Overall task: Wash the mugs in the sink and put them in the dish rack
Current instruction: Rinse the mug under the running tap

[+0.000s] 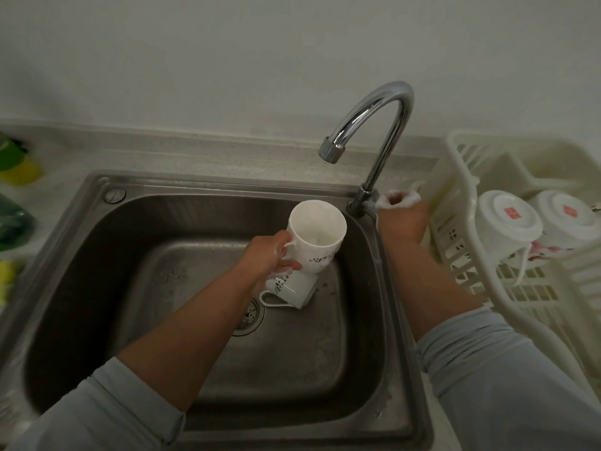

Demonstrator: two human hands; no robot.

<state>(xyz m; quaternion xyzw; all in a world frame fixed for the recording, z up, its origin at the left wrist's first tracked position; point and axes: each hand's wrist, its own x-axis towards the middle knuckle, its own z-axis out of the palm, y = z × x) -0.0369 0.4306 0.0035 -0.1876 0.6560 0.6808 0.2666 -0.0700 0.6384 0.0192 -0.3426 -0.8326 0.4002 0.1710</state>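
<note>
**Mug held over basin; one more lying below; two racked**

We record first the sink (97, 288), a steel basin filling the centre and lower left of the frame. The dish rack (455, 177), cream plastic, takes the right edge. Two racked mugs (507, 219) lie in it with their bases toward us, each bearing a red mark. The faucet (383, 125) arches over the upper centre, and no stream shows at its spout.

The held mug (317, 237) is above the basin at centre frame, tilted with its mouth toward us. We judge it rigid, moderately heavy, breakable against the steel, and slippery, since suds show where the fingers meet it. The handle is the sound place to take hold, with a finger under the body for support. It is white glazed ceramic with dark lettering and a faint print on its side. A second mug (292, 288) lies on its side on the basin floor just below, beside the drain (248, 317), handle toward the lower left.

The left hand (270, 255) has its fingers curled round the held mug's handle. The right hand (398, 216), right of centre, sits at the faucet's base with foam-coated fingers. We cannot tell whether they grip the lever.
</note>
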